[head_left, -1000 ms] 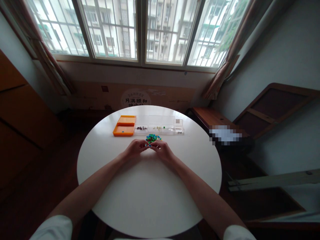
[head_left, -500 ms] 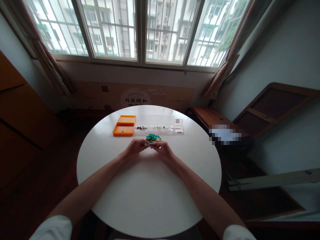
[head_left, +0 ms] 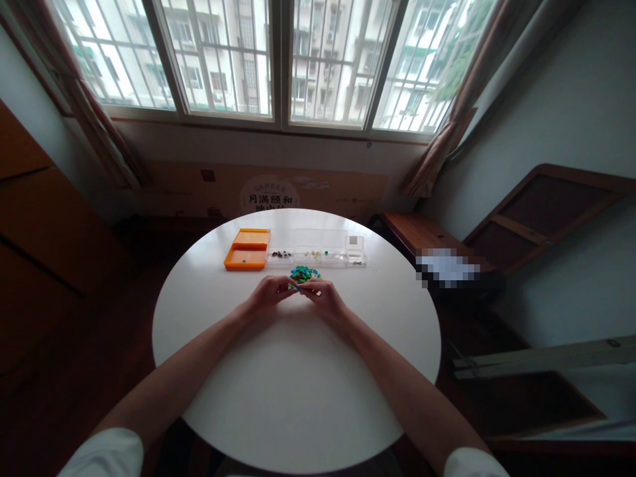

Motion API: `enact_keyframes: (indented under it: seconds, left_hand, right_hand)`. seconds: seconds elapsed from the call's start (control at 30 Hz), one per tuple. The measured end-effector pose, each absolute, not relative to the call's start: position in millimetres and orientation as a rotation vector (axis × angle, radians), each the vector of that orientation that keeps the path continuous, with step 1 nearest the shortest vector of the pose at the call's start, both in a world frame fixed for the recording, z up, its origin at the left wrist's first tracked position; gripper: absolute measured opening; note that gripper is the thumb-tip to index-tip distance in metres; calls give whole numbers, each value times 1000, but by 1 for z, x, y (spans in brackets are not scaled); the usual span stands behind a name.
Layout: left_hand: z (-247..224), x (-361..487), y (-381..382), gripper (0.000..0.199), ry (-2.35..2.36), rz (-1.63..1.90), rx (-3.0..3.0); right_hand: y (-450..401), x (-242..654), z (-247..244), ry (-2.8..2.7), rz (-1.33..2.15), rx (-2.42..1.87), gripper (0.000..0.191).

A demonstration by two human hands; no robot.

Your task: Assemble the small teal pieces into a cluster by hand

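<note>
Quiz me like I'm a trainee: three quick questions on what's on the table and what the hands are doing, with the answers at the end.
1. Multiple choice: what colour is the open box on the table?
A) purple
B) orange
C) black

2. True or false: the left hand and the right hand are both inside that box.

3. Fill in the gap: as seen in the picture, the clear containers stand to the ____ of the open box.

Key:
1. B, orange.
2. False; their fingertips meet at a small blue piece, just in front of the pile of small pieces.
3. right
</note>
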State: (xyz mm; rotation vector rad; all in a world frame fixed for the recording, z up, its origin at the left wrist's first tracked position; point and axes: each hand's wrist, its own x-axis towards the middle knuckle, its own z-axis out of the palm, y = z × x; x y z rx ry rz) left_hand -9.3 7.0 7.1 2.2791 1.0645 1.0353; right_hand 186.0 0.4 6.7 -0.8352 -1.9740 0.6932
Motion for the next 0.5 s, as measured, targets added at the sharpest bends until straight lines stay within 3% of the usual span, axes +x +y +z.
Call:
enact_keyframes:
  seconds: [0.5]
  left_hand:
    - [11, -19, 14, 25, 1213, 1026, 2278]
  right_hand:
    - [3, 185, 5, -1843, 685, -931, 14]
